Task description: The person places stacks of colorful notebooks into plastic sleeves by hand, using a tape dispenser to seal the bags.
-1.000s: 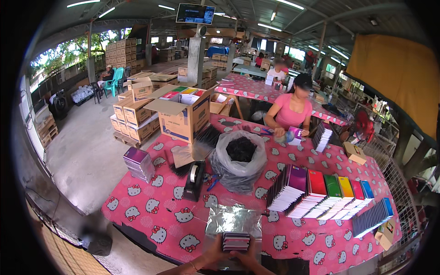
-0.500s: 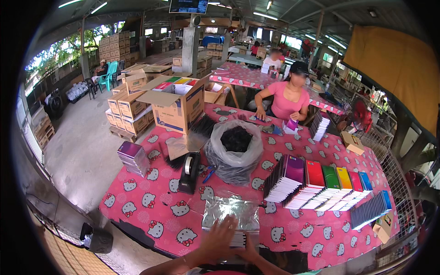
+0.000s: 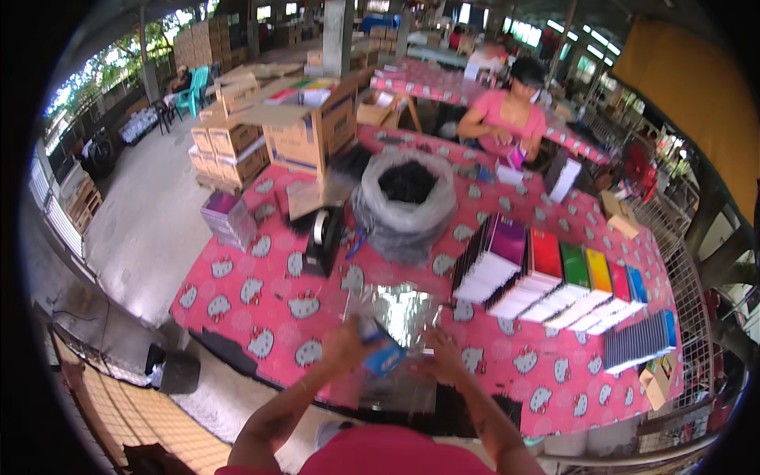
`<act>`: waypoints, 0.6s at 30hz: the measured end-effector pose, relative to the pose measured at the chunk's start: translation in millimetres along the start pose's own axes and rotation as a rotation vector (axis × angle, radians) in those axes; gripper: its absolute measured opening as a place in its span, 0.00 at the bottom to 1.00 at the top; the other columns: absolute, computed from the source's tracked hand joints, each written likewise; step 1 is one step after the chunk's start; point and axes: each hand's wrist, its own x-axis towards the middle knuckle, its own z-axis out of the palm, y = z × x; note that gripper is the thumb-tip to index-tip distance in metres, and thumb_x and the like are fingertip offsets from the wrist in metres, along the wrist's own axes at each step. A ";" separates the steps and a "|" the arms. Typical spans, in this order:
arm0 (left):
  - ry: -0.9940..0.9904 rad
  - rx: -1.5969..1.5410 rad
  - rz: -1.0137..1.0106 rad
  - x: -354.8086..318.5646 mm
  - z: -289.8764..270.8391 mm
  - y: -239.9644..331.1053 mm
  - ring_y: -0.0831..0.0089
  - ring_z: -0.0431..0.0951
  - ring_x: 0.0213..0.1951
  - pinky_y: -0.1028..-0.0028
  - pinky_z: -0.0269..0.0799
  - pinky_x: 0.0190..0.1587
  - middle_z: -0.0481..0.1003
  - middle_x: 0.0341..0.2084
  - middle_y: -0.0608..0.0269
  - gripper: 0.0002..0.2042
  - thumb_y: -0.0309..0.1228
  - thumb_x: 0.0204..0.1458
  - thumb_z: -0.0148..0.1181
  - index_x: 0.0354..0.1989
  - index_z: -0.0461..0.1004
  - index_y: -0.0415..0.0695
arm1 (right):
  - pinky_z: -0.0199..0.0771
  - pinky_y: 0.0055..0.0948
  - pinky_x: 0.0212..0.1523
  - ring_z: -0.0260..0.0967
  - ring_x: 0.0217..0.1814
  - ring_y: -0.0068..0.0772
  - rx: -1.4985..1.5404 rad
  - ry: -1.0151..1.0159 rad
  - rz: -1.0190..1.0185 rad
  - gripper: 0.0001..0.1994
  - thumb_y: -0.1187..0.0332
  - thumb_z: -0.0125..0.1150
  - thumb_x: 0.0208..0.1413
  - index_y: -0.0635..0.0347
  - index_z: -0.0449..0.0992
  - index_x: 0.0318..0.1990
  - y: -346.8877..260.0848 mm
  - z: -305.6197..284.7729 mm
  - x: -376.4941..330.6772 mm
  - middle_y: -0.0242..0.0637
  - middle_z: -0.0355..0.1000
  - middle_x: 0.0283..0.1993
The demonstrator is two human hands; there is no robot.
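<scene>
My left hand grips a small stack of blue-covered notebooks, tilted and blurred by motion, above the near edge of the table. To its right, my right hand has its fingers spread over the clear plastic sheet, which shines under the light; whether it touches the sheet I cannot tell. Beyond the sheet stand a black tape dispenser, a blue-handled tool and a large clear plastic bag with black material inside.
Rows of notebooks with purple, red, green and yellow covers stand right. A plastic-wrapped purple stack sits left. An open carton stands behind. Across the pink patterned table a co-worker handles a purple notebook.
My left hand now holds the notebook stack off the plastic, and my right hand has come away from it to the right. The view has tilted downward. The co-worker's hands have drawn together.
</scene>
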 end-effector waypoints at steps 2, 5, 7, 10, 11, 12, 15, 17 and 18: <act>0.268 -0.240 0.006 28.0 35.5 -42.4 0.44 0.82 0.35 0.55 0.77 0.38 0.80 0.33 0.40 0.44 0.62 0.39 0.69 0.51 0.69 0.32 | 0.37 0.61 0.73 0.37 0.80 0.52 -0.170 -0.048 0.009 0.61 0.32 0.70 0.33 0.55 0.50 0.73 4.9 10.2 -11.2 0.50 0.44 0.77; 0.078 -0.738 -0.135 49.9 77.9 -46.4 0.43 0.81 0.37 0.56 0.77 0.42 0.79 0.36 0.38 0.44 0.64 0.40 0.68 0.46 0.73 0.27 | 0.32 0.60 0.74 0.31 0.81 0.52 -0.260 -0.100 0.029 0.63 0.28 0.66 0.33 0.55 0.48 0.74 6.5 9.9 -9.3 0.49 0.36 0.79; 0.108 -0.611 -0.169 61.1 103.1 -46.0 0.43 0.81 0.38 0.55 0.77 0.43 0.79 0.36 0.37 0.45 0.66 0.40 0.66 0.44 0.75 0.25 | 0.30 0.60 0.74 0.29 0.81 0.55 -0.290 -0.155 0.045 0.64 0.28 0.66 0.34 0.57 0.47 0.74 4.7 11.0 -6.1 0.51 0.35 0.79; 0.169 -0.358 -0.144 59.1 114.0 -45.7 0.43 0.81 0.39 0.55 0.76 0.44 0.78 0.37 0.35 0.47 0.69 0.39 0.64 0.42 0.76 0.25 | 0.28 0.61 0.74 0.28 0.81 0.55 -0.285 -0.149 0.008 0.62 0.30 0.68 0.35 0.59 0.47 0.73 14.1 16.7 0.0 0.52 0.34 0.79; 0.206 -0.264 -0.122 57.9 109.5 -44.1 0.43 0.80 0.40 0.55 0.76 0.45 0.78 0.37 0.34 0.48 0.70 0.39 0.63 0.42 0.76 0.25 | 0.35 0.61 0.72 0.34 0.79 0.56 -0.223 -0.098 -0.002 0.59 0.33 0.69 0.38 0.61 0.50 0.72 18.2 17.0 -1.8 0.53 0.37 0.78; 0.156 -0.206 -0.148 54.3 100.2 -42.8 0.43 0.80 0.40 0.55 0.76 0.45 0.78 0.38 0.33 0.48 0.71 0.39 0.61 0.42 0.77 0.25 | 0.42 0.61 0.71 0.40 0.78 0.56 -0.162 -0.044 -0.026 0.55 0.36 0.69 0.40 0.63 0.54 0.70 21.7 21.6 -4.9 0.53 0.40 0.77; 0.049 -0.132 -0.153 50.2 76.4 -24.7 0.43 0.80 0.41 0.55 0.75 0.46 0.77 0.38 0.32 0.48 0.72 0.41 0.59 0.39 0.77 0.25 | 0.65 0.49 0.62 0.60 0.67 0.47 0.750 -0.071 0.215 0.43 0.48 0.67 0.51 0.62 0.56 0.69 14.0 2.4 -3.7 0.46 0.57 0.69; 0.056 -0.119 -0.126 49.6 80.5 -30.0 0.43 0.80 0.42 0.55 0.75 0.46 0.77 0.38 0.32 0.46 0.71 0.44 0.57 0.38 0.77 0.27 | 0.73 0.40 0.55 0.68 0.60 0.38 1.167 -0.170 0.495 0.37 0.53 0.64 0.57 0.61 0.58 0.69 17.9 5.8 -6.3 0.40 0.65 0.62; 0.110 -0.125 -0.109 51.7 89.2 -43.8 0.44 0.80 0.42 0.55 0.75 0.46 0.78 0.38 0.33 0.45 0.71 0.45 0.56 0.39 0.77 0.28 | 0.74 0.38 0.54 0.69 0.58 0.36 1.207 -0.176 0.555 0.35 0.54 0.63 0.58 0.61 0.59 0.69 16.1 8.2 -4.2 0.39 0.67 0.60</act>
